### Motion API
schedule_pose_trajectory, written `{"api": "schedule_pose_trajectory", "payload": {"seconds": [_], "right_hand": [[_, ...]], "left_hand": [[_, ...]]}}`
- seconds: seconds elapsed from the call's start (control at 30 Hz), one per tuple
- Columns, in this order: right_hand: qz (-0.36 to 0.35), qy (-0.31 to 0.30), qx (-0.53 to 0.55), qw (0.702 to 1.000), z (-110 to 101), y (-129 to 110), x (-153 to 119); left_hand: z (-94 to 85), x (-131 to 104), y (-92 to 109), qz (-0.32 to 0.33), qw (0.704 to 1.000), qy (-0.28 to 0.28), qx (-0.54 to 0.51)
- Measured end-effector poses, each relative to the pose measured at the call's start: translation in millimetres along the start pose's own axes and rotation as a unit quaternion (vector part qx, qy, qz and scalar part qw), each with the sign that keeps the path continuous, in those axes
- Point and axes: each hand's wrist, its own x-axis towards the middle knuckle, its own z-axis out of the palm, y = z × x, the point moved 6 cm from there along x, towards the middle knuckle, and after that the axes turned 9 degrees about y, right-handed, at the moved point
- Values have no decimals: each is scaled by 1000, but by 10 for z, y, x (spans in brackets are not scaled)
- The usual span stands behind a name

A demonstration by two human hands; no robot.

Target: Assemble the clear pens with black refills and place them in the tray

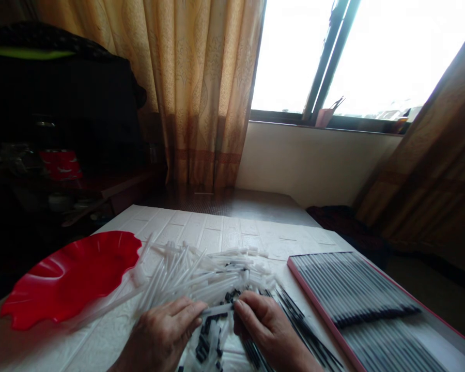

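- No txt, nos. or brand names legible anywhere in view.
- Red container [61, 165], behind the red dish [73, 281]: pale marks on its side, too dark/blurry to tell if lettering or pic.
- Small btl. [402, 123] at window [383, 57], far R of red dish: too small to read.

Overexposed window [380, 57], murky left side

Head-worn view, looking forward and down, tabletop [256, 232] near
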Motion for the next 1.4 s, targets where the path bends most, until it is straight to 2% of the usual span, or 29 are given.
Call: {"api": "schedule_pose_trajectory", "payload": {"seconds": [0.13, 0.3, 0.4, 0.57, 0.63, 0.77, 0.93, 1.13, 1.27, 1.4], "right_hand": [[22, -8, 27, 999, 17, 22, 6], [59, -26, 62, 996, 87, 94, 4], [57, -21, 55, 997, 95, 102, -2], [23, -12, -1, 1000, 32, 30, -8], [-12, -5, -43, 999, -5, -15, -7], [-113, 22, -131, 985, -68, -103, -24], [-187, 46, -150, 970, -117, -146, -56], [-161, 28, -135, 977, -119, -123, -40], [-122, 17, -135, 983, -121, -78, -16], [-122, 1, -162, 979, -112, -85, -19]], "left_hand": [[-6, -7, -23, -5, 1000, -8, -6], [-53, 7, -14, 13, 999, 32, 30], [-80, 23, 17, 25, 997, 50, 49], [-84, 35, 42, 29, 997, 45, 56], [-70, 28, 22, 21, 998, 34, 50], [15, -26, -53, -17, 999, -31, -6], [108, -118, -129, -66, 993, -70, -64], [235, -212, -163, -127, 973, -157, -110], [230, -228, -175, -130, 974, -149, -110], [208, -220, -184, -106, 982, -117, -102]]}}
